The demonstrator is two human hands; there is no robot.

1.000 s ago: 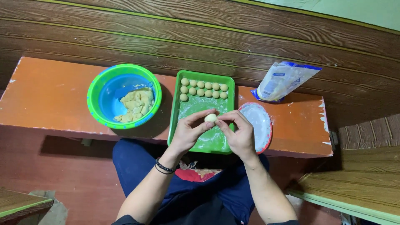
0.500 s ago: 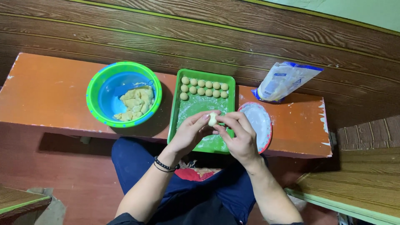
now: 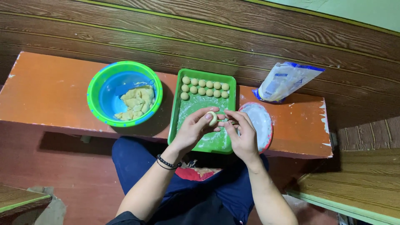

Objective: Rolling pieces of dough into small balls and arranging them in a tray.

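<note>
A pale lump of dough (image 3: pixel 213 118) sits between the fingertips of both hands, held over the green tray (image 3: pixel 228 137). My left hand (image 3: pixel 192 130) pinches it from the left, and my right hand (image 3: pixel 242 134) presses it from the right. Several small dough balls (image 3: pixel 204 88) lie in two rows at the tray's far end. The tray floor is dusted with flour. A black bracelet circles my left wrist.
A green and blue bowl (image 3: pixel 101 83) with dough pieces (image 3: pixel 136 101) stands left of the tray on the orange bench (image 3: pixel 46 96). A red-rimmed plate of flour (image 3: pixel 260 121) lies right of the tray, with a white and blue flour bag (image 3: pixel 285 81) behind it. Brown planks run beyond.
The dough has flattened from a ball into a small disc between my fingers. Both hands stay over the tray in nearly the same place.
</note>
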